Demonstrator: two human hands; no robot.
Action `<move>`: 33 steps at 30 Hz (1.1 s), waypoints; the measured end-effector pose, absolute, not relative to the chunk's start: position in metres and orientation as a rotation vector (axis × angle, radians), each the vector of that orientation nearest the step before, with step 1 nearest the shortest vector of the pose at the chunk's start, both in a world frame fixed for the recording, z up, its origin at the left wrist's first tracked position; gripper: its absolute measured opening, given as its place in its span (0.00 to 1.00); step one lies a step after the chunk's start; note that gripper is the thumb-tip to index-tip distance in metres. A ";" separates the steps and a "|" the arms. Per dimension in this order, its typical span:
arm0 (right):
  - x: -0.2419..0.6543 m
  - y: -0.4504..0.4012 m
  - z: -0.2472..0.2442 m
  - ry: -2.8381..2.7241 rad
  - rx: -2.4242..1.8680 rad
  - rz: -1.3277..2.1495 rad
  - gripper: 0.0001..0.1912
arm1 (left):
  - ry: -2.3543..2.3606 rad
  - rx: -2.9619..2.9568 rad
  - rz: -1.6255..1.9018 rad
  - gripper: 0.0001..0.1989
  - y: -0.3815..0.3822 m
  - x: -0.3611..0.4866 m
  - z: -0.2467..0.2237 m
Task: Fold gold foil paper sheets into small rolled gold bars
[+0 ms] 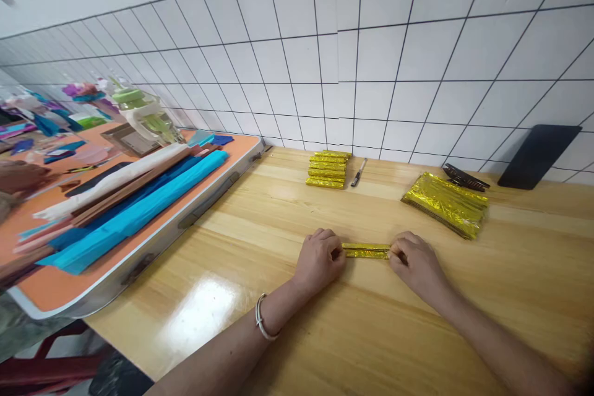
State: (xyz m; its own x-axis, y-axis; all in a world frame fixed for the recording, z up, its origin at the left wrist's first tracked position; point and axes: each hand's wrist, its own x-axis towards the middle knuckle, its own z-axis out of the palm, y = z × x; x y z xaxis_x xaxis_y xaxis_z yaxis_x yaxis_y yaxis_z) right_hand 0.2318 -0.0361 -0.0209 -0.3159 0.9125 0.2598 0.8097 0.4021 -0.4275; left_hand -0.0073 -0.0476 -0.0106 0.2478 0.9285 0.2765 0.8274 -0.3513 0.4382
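A narrow folded strip of gold foil paper [366, 251] lies low over the wooden table, stretched between both hands. Its left end is pinched by my left hand [321, 255], which has a bangle [260, 317] at the wrist. My right hand [414, 260] grips the other end, fingers curled in. A dark line runs lengthwise along the strip. Behind the left hand sit several folded gold strips [327, 169] in a row. To the right, beyond my right hand, is a stack of flat gold foil sheets [446, 203]. The fingertips partly hide the strip's ends.
A pen [359, 172] lies near the tiled wall. A black hair clip [465, 177] touches the sheet stack's far side, and a dark phone-like slab [538, 156] leans on the wall. Left, an orange-topped table [55, 297] bears rolled crepe paper [153, 204] and a bottle [143, 114]; another person's hand [21, 178] is there.
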 end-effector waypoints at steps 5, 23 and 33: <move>0.232 -0.036 -0.022 -2.213 -1.486 0.286 0.06 | 1.661 2.308 0.736 0.06 -0.047 -0.006 -0.009; 0.230 -0.039 -0.019 -2.222 -1.491 0.220 0.06 | 1.672 2.321 0.692 0.06 -0.048 -0.007 -0.010; 0.232 -0.040 -0.022 -2.213 -1.514 0.188 0.08 | 1.691 2.332 0.678 0.05 -0.049 -0.007 -0.012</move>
State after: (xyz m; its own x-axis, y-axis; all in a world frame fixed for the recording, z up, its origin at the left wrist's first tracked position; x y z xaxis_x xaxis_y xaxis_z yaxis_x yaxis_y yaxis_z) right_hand 0.2316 -0.0405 -0.0222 -0.2965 0.9113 0.2858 0.8500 0.3882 -0.3562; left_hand -0.0070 -0.0485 -0.0117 0.2483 0.9348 0.2540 0.8516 -0.3357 0.4027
